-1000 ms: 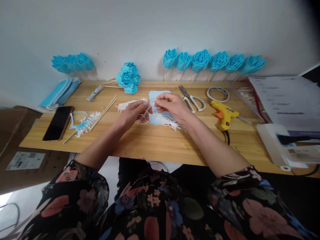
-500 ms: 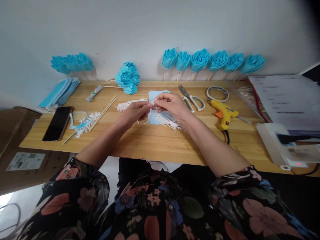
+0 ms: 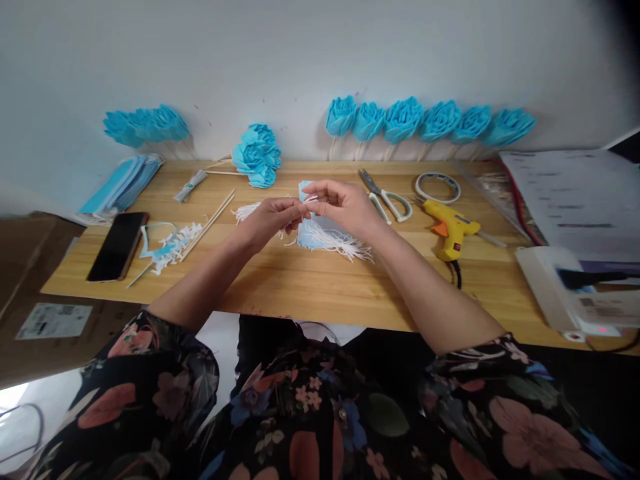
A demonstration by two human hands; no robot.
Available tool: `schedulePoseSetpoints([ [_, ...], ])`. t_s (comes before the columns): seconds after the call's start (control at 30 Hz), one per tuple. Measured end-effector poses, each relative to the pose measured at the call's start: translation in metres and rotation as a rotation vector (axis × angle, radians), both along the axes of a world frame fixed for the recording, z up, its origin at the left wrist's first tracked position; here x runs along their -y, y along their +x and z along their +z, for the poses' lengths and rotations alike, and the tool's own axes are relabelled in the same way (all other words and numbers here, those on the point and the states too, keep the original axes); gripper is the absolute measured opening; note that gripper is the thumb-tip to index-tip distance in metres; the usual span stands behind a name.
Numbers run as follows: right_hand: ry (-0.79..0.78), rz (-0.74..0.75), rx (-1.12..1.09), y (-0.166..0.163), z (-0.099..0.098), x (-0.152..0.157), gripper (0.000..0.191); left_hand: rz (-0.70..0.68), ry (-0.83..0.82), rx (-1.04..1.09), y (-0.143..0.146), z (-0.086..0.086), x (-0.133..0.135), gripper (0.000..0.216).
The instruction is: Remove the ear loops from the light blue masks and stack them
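Both my hands meet over the middle of the table. My left hand [image 3: 277, 217] is closed, thumb against the fingers, pinching white cords. Facing it, my right hand [image 3: 346, 208] grips the same white cords [image 3: 311, 198], a short loop of which shows at its fingertips. Below lies a light blue sheet [image 3: 304, 239], partly covered by my hands. A bunch of loose white cords [image 3: 345, 244] spreads over the sheet's lower right. Another bunch of white cords [image 3: 245, 212] pokes out left of my left hand, its other end hidden.
Scissors [image 3: 383, 195], tape [image 3: 437, 187] and a yellow glue gun [image 3: 453, 230] lie right. Blue flowers [image 3: 404, 120] lean on the wall; others [image 3: 257, 155] lie nearer. A phone [image 3: 117, 247], masks [image 3: 120, 187], sticks [image 3: 207, 225] and a white-fringed blue piece [image 3: 175, 248] are left.
The fingers of my right hand have lifted and loosened a little, showing more of the white cord. My left hand has stayed nearly in place. The view has shifted slightly.
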State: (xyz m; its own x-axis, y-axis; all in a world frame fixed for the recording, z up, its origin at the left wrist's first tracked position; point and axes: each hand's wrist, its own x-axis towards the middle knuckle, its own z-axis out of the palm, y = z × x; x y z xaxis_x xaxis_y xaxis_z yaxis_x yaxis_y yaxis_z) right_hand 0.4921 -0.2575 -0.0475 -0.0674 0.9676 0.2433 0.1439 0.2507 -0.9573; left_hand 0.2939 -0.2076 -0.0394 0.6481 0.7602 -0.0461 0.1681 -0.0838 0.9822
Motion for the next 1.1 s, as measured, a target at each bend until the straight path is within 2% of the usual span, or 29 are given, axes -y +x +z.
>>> schedulePoseSetpoints([
  [0.13,0.057,-0.051,0.167,-0.008,0.015,-0.003,0.013,-0.004,0.076,0.050,-0.003,0.003,-0.008,0.036],
  [0.27,0.071,-0.082,0.219,-0.017,0.040,-0.012,0.009,-0.036,-0.005,0.129,-0.015,0.013,-0.017,0.040],
  [0.4,0.079,-0.076,0.213,-0.025,0.050,-0.028,0.011,0.072,-0.060,0.105,-0.043,0.020,-0.028,0.035],
  [0.53,0.101,-0.104,0.243,-0.029,0.035,-0.046,0.014,0.224,-0.017,0.083,-0.075,0.012,-0.042,0.025],
  [0.67,0.107,-0.105,0.337,-0.031,0.005,-0.066,0.004,0.421,0.229,-0.119,-0.093,-0.009,-0.058,0.012],
  [0.73,0.069,-0.085,0.399,-0.032,-0.007,-0.073,0.005,0.472,0.354,-0.237,-0.095,-0.021,-0.065,0.008],
  [0.9,-0.018,-0.079,0.600,-0.035,-0.018,-0.078,0.009,0.420,0.637,-0.455,-0.095,-0.043,-0.074,0.015],
  [1.0,-0.030,-0.082,0.720,-0.038,-0.018,-0.076,0.015,0.357,0.766,-0.633,-0.094,-0.047,-0.075,0.024],
  [1.1,-0.023,-0.066,0.801,-0.039,-0.018,-0.077,0.020,0.307,0.815,-0.719,-0.095,-0.049,-0.076,0.026],
])
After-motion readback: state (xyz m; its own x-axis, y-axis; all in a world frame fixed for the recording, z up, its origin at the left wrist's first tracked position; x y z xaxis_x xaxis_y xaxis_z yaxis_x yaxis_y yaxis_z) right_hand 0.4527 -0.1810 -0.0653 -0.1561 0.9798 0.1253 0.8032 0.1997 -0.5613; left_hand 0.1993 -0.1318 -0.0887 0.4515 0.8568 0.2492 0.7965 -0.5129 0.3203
